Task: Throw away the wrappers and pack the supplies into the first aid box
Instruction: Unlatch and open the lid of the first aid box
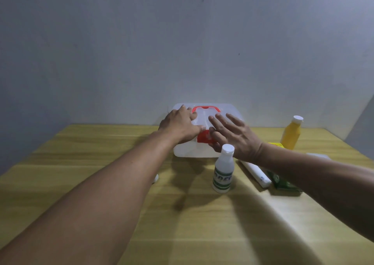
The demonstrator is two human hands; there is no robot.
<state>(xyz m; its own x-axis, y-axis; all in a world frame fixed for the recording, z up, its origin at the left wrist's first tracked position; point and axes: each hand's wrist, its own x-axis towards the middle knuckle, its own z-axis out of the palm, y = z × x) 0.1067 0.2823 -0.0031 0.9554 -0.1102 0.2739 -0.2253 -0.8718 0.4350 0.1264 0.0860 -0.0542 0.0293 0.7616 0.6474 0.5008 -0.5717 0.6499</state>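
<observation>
Box (pixel 226 113): translucent white first aid case, at the far middle of the desk against the wall; lid appears down.
Handle (pixel 205 108): red, lying flat on the box top.
Latch (pixel 203 137): red, on the near face of the box, partly covered by fingers.
Left hand (pixel 180 126): palm down on the left part of the box top, fingers slightly spread, fingertips touching the handle's left end; not gripping anything.
Right hand (pixel 235 137): flat, fingers spread, over the right front of the box; thumb near the latch; contact with the box cannot be told; nothing pinched.
White bottle (pixel 223 169): upright, white cap, green-printed label, just in front of the box, below the right hand.
Yellow bottle (pixel 292 133): upright, white cap, right of the box, well apart from the white bottle.
White roll (pixel 257 173): lying on the desk right of the white bottle, partly under the right forearm.
Green packet (pixel 283 181): lying just beside the roll, partly hidden by the forearm.
Yellow item (pixel 275 144): at the yellow bottle's base; kind unclear.
Small white object (pixel 155 178): near the left forearm, mostly hidden.
Desk (pixel 101 153): light wood.
</observation>
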